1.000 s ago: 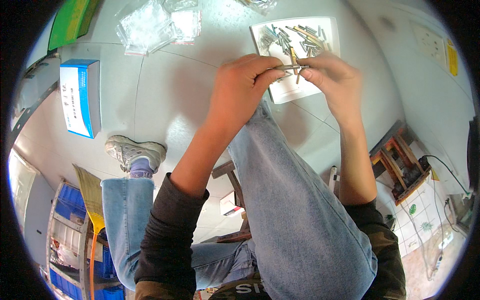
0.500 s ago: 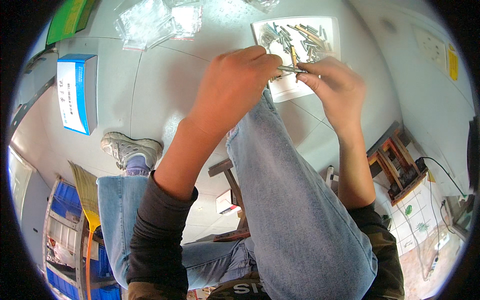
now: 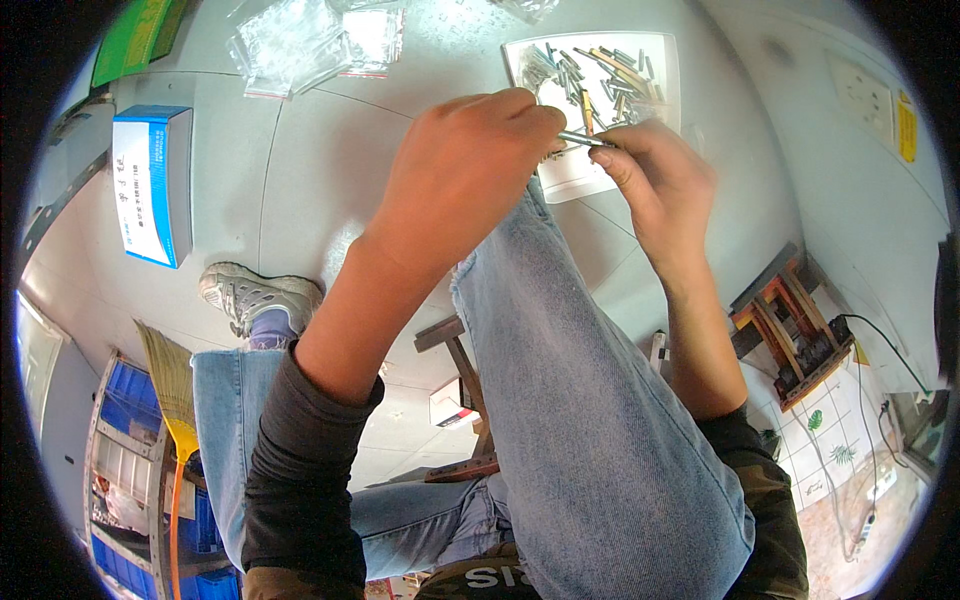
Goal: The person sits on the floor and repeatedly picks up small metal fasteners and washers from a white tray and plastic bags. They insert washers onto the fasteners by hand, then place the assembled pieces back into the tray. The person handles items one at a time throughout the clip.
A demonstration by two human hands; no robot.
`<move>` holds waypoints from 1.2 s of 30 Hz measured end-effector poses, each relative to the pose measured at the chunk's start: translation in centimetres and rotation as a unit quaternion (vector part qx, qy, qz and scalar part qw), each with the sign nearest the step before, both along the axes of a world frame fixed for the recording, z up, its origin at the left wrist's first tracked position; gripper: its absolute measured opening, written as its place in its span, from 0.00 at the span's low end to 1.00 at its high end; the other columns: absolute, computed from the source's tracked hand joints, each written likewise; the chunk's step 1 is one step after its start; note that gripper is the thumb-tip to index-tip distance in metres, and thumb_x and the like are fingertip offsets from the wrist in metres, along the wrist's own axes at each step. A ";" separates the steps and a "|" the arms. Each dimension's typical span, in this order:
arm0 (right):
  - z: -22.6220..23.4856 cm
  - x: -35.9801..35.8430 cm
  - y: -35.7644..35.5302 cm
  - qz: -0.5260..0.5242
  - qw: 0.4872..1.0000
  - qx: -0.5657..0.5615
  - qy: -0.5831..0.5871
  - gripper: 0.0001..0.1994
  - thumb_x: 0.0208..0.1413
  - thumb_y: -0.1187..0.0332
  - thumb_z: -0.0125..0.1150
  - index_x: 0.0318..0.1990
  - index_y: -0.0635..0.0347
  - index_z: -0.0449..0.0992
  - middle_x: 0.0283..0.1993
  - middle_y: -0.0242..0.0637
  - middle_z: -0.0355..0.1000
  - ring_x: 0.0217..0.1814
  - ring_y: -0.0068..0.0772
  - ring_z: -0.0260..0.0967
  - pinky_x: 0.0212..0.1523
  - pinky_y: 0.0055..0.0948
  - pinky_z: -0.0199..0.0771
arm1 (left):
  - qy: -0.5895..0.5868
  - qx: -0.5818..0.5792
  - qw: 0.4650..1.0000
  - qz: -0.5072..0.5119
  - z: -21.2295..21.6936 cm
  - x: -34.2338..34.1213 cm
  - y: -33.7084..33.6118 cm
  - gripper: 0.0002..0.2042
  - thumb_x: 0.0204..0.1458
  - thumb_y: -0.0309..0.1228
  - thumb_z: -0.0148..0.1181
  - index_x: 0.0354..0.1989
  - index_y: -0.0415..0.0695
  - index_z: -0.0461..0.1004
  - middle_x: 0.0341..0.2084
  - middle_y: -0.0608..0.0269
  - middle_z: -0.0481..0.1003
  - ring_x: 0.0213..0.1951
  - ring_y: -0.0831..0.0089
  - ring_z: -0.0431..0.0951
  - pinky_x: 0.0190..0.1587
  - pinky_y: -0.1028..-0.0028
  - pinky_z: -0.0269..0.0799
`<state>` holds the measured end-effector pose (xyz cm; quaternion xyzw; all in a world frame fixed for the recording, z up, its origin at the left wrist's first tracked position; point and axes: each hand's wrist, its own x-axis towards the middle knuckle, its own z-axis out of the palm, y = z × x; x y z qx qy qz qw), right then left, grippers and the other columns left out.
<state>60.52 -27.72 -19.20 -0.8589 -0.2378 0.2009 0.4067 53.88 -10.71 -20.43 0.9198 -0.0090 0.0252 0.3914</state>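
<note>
Both my hands are up in front of my raised knee, at the near edge of a shallow white tray (image 3: 655, 52). A slim grey metal rod (image 3: 582, 138) spans the short gap between them. Its left end sits in the closed fingertips of my left hand (image 3: 470, 170), seen from the back. Thumb and forefinger of my right hand (image 3: 660, 185) pinch the other end. Whether the rod is plain or fluted is too small to tell. Behind the fingers, many short metal rods (image 3: 570, 70), silver and some brass-coloured, lie loose in the tray.
Clear plastic bags (image 3: 290, 50) lie on the grey tiled floor at the far left. Nearer stand a blue-and-white box (image 3: 155, 185) and my shoe (image 3: 262, 295). A broom (image 3: 170, 390) leans by a shelf with blue bins (image 3: 130, 400). At right are a wooden stool (image 3: 790, 325) and cables.
My right hand has shifted slightly left and turned a little around the rod's end. My left hand stays almost in place, and the rod remains between both.
</note>
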 end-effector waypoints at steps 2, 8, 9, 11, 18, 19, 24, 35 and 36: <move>0.0 -0.2 0.0 -0.018 1.000 0.018 0.015 0.06 0.43 0.70 0.63 0.28 0.63 0.74 0.22 0.32 0.68 0.21 0.20 0.61 0.21 0.19 0.60 | 0.024 -0.082 0.996 0.035 0.2 0.0 0.1 0.07 0.43 0.29 0.58 0.33 0.45 0.73 0.18 0.65 0.68 0.20 0.73 0.69 0.22 0.76 0.63; 0.5 -1.1 1.0 -0.105 0.983 0.112 0.105 0.06 0.43 0.71 0.63 0.29 0.62 0.75 0.21 0.28 0.68 0.21 0.14 0.59 0.21 0.15 0.57 | 0.153 -0.466 0.856 0.165 1.0 -0.2 -0.5 0.08 0.47 0.27 0.57 0.35 0.39 0.73 0.17 0.72 0.67 0.20 0.85 0.64 0.21 0.85 0.58; 0.5 -1.4 1.3 -0.121 0.978 0.130 0.113 0.06 0.44 0.71 0.63 0.29 0.63 0.75 0.21 0.28 0.68 0.21 0.14 0.59 0.21 0.15 0.57 | 0.144 -0.531 0.814 0.187 0.9 0.0 -1.0 0.07 0.47 0.26 0.56 0.35 0.38 0.73 0.18 0.71 0.68 0.20 0.84 0.65 0.22 0.85 0.58; 0.5 -2.0 1.9 -0.150 0.969 0.155 0.124 0.06 0.45 0.71 0.62 0.29 0.64 0.74 0.22 0.28 0.68 0.22 0.14 0.60 0.22 0.14 0.58 | 0.132 -0.596 0.761 0.222 0.7 0.1 -1.6 0.07 0.47 0.25 0.56 0.34 0.36 0.73 0.19 0.69 0.70 0.20 0.83 0.65 0.22 0.85 0.59; 0.9 -2.5 2.4 -0.199 0.943 0.181 0.197 0.07 0.50 0.70 0.57 0.28 0.65 0.74 0.23 0.30 0.69 0.22 0.15 0.61 0.22 0.15 0.61 | 0.116 -0.539 0.796 0.250 1.2 0.0 -2.0 0.06 0.47 0.25 0.56 0.32 0.35 0.73 0.21 0.65 0.72 0.20 0.83 0.66 0.23 0.85 0.61; 0.9 -2.6 2.4 -0.195 0.941 0.188 0.204 0.09 0.51 0.68 0.56 0.28 0.65 0.73 0.22 0.30 0.68 0.22 0.15 0.61 0.22 0.15 0.61 | 0.117 -0.520 0.810 0.245 1.3 0.0 -2.0 0.06 0.47 0.25 0.56 0.32 0.35 0.73 0.21 0.65 0.72 0.20 0.83 0.66 0.23 0.85 0.61; 1.0 -2.6 2.6 -0.215 0.911 0.202 0.287 0.18 0.57 0.58 0.46 0.23 0.63 0.69 0.18 0.29 0.64 0.19 0.15 0.56 0.19 0.15 0.56 | 0.127 -0.485 0.829 0.249 1.5 0.4 -2.1 0.06 0.46 0.25 0.57 0.31 0.35 0.74 0.22 0.66 0.72 0.20 0.84 0.66 0.23 0.85 0.61; 0.6 -2.1 3.0 -0.240 0.759 0.255 0.549 0.23 0.59 0.51 0.37 0.18 0.59 0.58 0.14 0.30 0.52 0.14 0.18 0.43 0.14 0.17 0.43 | 0.143 -0.521 0.797 0.269 0.9 0.2 -2.2 0.07 0.48 0.27 0.56 0.32 0.35 0.74 0.22 0.66 0.72 0.20 0.83 0.66 0.22 0.84 0.61; 0.6 -2.1 3.0 -0.253 0.724 0.277 0.579 0.24 0.58 0.51 0.38 0.17 0.59 0.59 0.13 0.30 0.52 0.13 0.18 0.43 0.14 0.17 0.43 | 0.143 -0.522 0.797 0.269 0.8 0.2 -2.2 0.07 0.48 0.26 0.56 0.32 0.35 0.74 0.22 0.66 0.72 0.20 0.83 0.66 0.22 0.84 0.61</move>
